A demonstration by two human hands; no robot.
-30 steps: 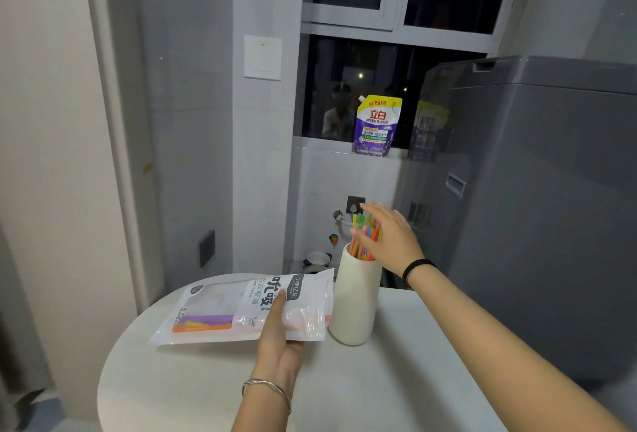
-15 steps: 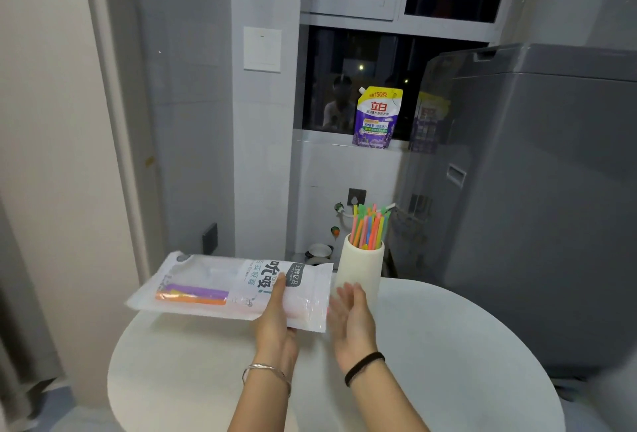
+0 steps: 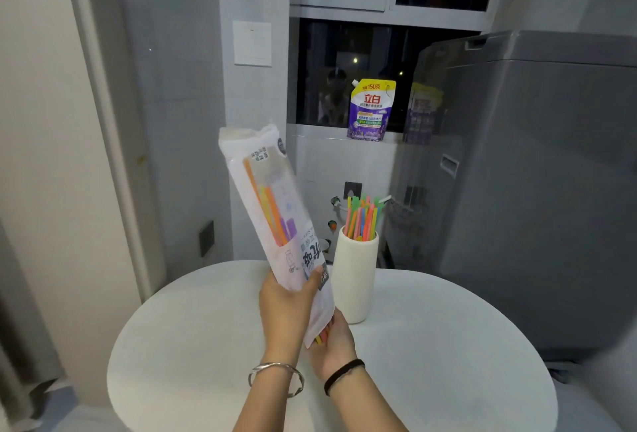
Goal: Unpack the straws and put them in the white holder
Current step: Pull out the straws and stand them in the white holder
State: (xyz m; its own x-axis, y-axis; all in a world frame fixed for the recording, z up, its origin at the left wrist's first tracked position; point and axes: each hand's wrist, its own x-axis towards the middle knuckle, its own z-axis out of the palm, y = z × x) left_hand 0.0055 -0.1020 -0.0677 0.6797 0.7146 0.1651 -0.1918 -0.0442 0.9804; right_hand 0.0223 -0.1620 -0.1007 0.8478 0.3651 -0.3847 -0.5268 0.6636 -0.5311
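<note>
My left hand (image 3: 286,307) grips the clear straw bag (image 3: 272,211) near its lower end and holds it tilted almost upright, open mouth down. Orange, yellow and purple straws (image 3: 272,216) show inside the bag. A few straw tips (image 3: 321,338) poke out of the mouth into my right hand (image 3: 336,342), which is cupped under the bag with fingers around those tips. The white holder (image 3: 355,280) stands upright on the table just right of the bag, with several coloured straws (image 3: 363,219) sticking up from it.
The round white table (image 3: 448,362) carries only the holder. A grey washing machine (image 3: 534,190) stands close on the right. A purple detergent pouch (image 3: 370,109) sits on the window sill behind. A wall with a switch plate (image 3: 252,43) is at the left.
My left hand has lifted the bag from lying flat to nearly upright with its mouth down. My right hand left the holder and came under the bag's mouth, where straw tips now slide out.
</note>
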